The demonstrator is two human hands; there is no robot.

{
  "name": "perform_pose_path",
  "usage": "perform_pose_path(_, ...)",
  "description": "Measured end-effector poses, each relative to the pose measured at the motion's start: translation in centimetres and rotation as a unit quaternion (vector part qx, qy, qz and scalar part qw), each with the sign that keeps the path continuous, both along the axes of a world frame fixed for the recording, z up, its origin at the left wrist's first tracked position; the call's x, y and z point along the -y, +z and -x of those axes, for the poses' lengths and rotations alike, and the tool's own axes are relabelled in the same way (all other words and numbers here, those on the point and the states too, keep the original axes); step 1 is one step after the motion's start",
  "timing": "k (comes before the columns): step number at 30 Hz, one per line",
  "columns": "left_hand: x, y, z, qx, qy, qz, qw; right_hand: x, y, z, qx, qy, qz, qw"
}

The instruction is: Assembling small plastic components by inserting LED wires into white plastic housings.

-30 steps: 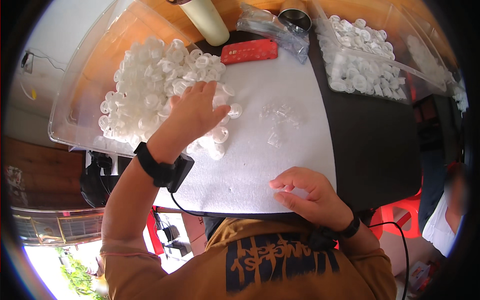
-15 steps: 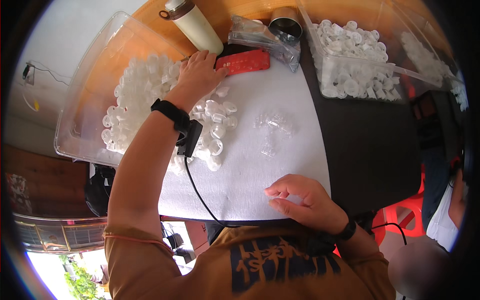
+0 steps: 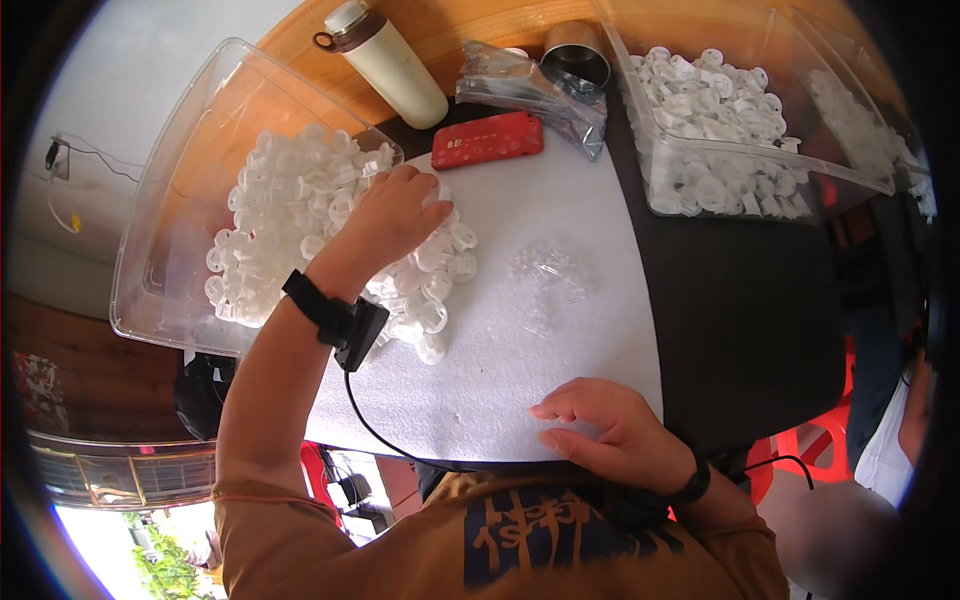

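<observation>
My left hand [image 3: 398,212] lies over a pile of small white plastic ring-shaped parts [image 3: 290,190], fingers bent down among them and thumb apart; the fingertips are partly hidden. The pile spills from a clear plastic bin [image 3: 160,225], tipped toward me, onto a white mat [image 3: 480,390]. Near the mat's front edge, my right hand [image 3: 605,430] rests with thumb and fingers apart and nothing between them. Beyond it, a cluster of small clear plastic pieces [image 3: 548,280] is scattered on the mat.
A red box [image 3: 487,139] lies at the mat's far edge, near a cream bottle [image 3: 395,70], a clear plastic bag [image 3: 530,90] and a metal cup [image 3: 577,50]. At far right, another clear bin [image 3: 660,150] holds more white parts. A cable runs from my left wrist.
My left hand has come back toward me from beside the red box onto the white parts, its fingers now more bent. My right hand keeps its pose. The view has tilted slightly.
</observation>
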State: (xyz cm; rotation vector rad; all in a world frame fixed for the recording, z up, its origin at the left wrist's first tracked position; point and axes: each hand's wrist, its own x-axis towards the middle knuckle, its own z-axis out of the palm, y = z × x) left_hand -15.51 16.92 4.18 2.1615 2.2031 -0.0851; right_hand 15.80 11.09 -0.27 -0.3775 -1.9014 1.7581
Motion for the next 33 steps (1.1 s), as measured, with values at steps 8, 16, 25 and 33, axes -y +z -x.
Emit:
perform_pose_path(8,1.7,1.3,-2.2,0.059,-0.034,0.016,0.998,-0.2,0.7,0.1,0.009,-0.003,0.009,1.000)
perform_pose_path(16,3.7,2.6,-3.4,0.126,-0.010,-0.002,0.992,0.1,0.5,-0.2,0.013,0.001,0.015,1.000)
perform_pose_path(25,10.8,4.0,-6.8,0.081,0.059,-0.143,0.985,-0.2,0.4,0.1,0.030,-0.011,0.002,0.999)
perform_pose_path(33,16.4,-1.1,-8.9,0.249,0.240,-0.104,0.933,0.1,1.0,0.9,0.081,-0.003,0.027,0.996)
